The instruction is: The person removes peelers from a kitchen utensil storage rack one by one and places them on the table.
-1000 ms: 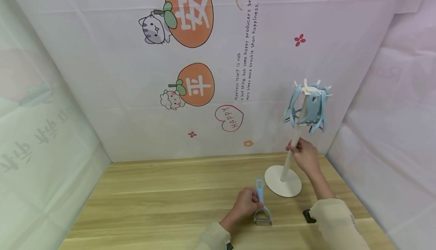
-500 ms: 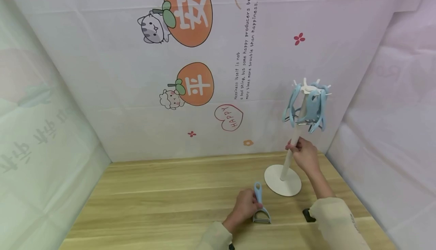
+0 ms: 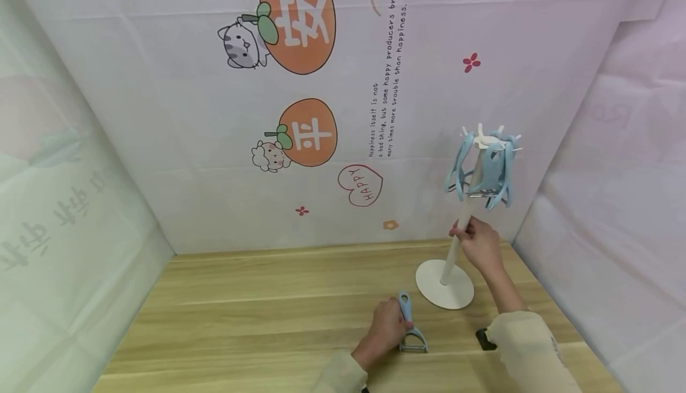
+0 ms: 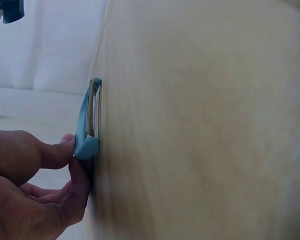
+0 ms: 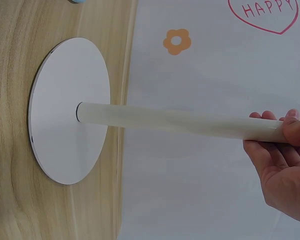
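Note:
My left hand (image 3: 387,325) pinches a light blue Y-shaped peeler (image 3: 405,306) between thumb and fingers, over the front of the wooden table. In the left wrist view the metal-bladed head of the peeler (image 4: 85,125) is right at the tabletop; whether it bears on the wood is hard to tell. My right hand (image 3: 480,245) grips the white pole (image 5: 180,121) of an upright stand, below its top. Several light blue peelers (image 3: 493,170) hang from hooks around the top of that stand. Its round white base (image 3: 436,289) rests on the table, right of the held peeler.
The wooden tabletop (image 3: 257,309) stretches to the left of both hands. A printed white cloth (image 3: 429,113) rises behind the table. Plain-looking cloth walls stand on the left (image 3: 69,202) and right (image 3: 616,214), the right one close to my right arm.
The handle end of the peeler in my left hand has come slightly down and toward me, while its blade end stays nearly in place. My right hand and the stand look unmoved.

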`<state>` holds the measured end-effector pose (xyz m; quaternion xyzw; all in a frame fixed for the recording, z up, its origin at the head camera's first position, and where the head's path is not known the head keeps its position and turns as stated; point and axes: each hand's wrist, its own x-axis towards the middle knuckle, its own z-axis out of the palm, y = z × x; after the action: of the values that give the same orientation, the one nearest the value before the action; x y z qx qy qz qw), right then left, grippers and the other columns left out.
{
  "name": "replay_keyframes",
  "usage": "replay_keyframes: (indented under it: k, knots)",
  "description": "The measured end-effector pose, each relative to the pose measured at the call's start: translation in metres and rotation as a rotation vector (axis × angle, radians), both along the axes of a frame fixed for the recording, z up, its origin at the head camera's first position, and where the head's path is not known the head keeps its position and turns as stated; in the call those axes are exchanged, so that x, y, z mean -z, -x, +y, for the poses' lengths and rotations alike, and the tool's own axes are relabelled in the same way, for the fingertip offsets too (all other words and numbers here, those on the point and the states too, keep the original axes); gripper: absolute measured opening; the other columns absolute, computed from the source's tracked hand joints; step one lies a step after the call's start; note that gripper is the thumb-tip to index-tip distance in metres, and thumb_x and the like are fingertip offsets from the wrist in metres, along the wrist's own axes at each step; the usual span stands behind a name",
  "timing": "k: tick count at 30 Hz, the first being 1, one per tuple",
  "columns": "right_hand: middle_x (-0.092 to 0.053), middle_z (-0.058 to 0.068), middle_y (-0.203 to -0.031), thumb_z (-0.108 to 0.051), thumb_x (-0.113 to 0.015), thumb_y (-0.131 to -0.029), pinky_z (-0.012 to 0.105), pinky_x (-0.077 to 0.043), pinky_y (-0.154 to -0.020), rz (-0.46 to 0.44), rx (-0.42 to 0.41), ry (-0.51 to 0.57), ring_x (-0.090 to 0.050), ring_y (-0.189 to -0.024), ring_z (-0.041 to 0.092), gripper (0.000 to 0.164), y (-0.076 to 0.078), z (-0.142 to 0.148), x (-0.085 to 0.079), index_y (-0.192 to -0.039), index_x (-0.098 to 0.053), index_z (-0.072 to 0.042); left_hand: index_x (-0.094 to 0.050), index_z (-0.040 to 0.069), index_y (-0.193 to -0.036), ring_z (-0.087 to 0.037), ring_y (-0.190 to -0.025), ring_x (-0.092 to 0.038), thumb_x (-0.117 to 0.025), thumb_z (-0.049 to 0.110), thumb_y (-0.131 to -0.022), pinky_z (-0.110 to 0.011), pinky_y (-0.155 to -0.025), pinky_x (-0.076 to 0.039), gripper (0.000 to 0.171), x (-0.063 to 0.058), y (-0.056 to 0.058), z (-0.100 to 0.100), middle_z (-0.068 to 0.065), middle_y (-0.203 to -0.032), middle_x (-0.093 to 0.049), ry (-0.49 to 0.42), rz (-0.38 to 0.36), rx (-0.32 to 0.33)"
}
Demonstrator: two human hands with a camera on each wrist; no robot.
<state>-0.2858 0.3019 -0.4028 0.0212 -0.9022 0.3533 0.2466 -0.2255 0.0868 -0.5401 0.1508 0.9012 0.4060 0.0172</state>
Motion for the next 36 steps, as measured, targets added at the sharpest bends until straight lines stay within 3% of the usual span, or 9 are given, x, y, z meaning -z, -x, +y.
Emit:
replay_keyframes:
  k: [11, 18, 26, 31, 36]
  knots:
    - [-0.075, 0.020, -0.089, -0.010, -0.064, -0.096, 0.057, -0.053, -0.081, 0.001, -0.008, -0.004, -0.071, -0.090, 0.041, 0.011, 0.000, 0.001, 0.001, -0.092, -0.065, 0.001, -0.056, 0.007, -0.084, -0.004, -0.049, -0.048, -0.080, 0.016, -0.083, -0.017, -0.042, -0.039, 0.026, -0.003, 0.003, -0.009, 0.005, -0.059, -0.057, 0.004, -0.018, 0.003]
    - [-0.075, 0.019, -0.088, -0.009, -0.065, -0.095, 0.056, -0.053, -0.080, 0.014, -0.010, -0.005, -0.071, -0.088, 0.040, 0.010, 0.001, 0.002, 0.002, -0.092, -0.065, 0.001, -0.058, -0.007, -0.117, -0.002, -0.049, -0.048, -0.076, 0.017, -0.087, -0.018, -0.045, -0.041, 0.042, -0.009, 0.007, -0.017, 0.005, -0.060, -0.061, -0.092, -0.009, 0.016]
    - [-0.075, 0.021, -0.091, -0.010, -0.064, -0.096, 0.058, -0.054, -0.083, -0.008, -0.019, 0.006, -0.071, -0.091, 0.041, 0.011, 0.000, 0.002, 0.002, -0.094, -0.064, 0.001, -0.061, 0.001, -0.114, -0.005, -0.074, -0.062, -0.074, 0.018, -0.090, -0.019, -0.064, -0.051, 0.033, -0.037, 0.009, -0.016, -0.007, -0.089, -0.072, -0.182, 0.019, 0.070]
    - [-0.075, 0.021, -0.092, -0.009, -0.063, -0.096, 0.057, -0.055, -0.083, -0.021, -0.022, 0.016, -0.071, -0.092, 0.041, 0.011, -0.001, 0.000, 0.001, -0.094, -0.064, 0.001, -0.062, 0.005, -0.114, 0.000, -0.074, -0.058, -0.073, 0.020, -0.091, -0.017, -0.064, -0.050, 0.030, -0.059, 0.013, -0.013, 0.000, -0.090, -0.069, -0.215, 0.000, 0.128]
    - [-0.075, 0.021, -0.092, -0.011, -0.063, -0.097, 0.057, -0.055, -0.083, -0.026, -0.022, 0.005, -0.071, -0.092, 0.041, 0.012, -0.002, 0.001, 0.000, -0.094, -0.064, 0.001, -0.062, 0.006, -0.116, 0.002, -0.079, -0.058, -0.071, 0.023, -0.093, -0.015, -0.070, -0.050, 0.029, -0.082, 0.016, -0.009, 0.001, -0.094, -0.070, -0.241, 0.039, 0.174]
